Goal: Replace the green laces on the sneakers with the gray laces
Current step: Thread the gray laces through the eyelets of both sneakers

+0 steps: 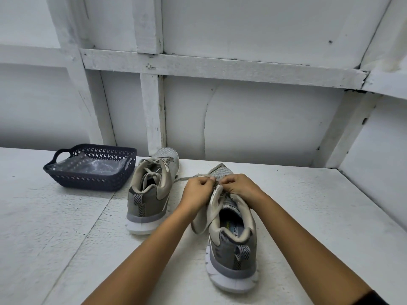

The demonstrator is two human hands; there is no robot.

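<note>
Over the near sneaker (233,256), left hand (198,190) and right hand (240,187) pinch lace (187,178).

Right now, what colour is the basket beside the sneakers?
The basket is dark navy, head view.

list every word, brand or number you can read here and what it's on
"Y FOA": on the insole of the nearer sneaker; the rest of the wording is hidden.
Small coloured mark beside it on that insole: too blurred to read.
Other sneaker, basket, plastic bag: no readable text.
</note>
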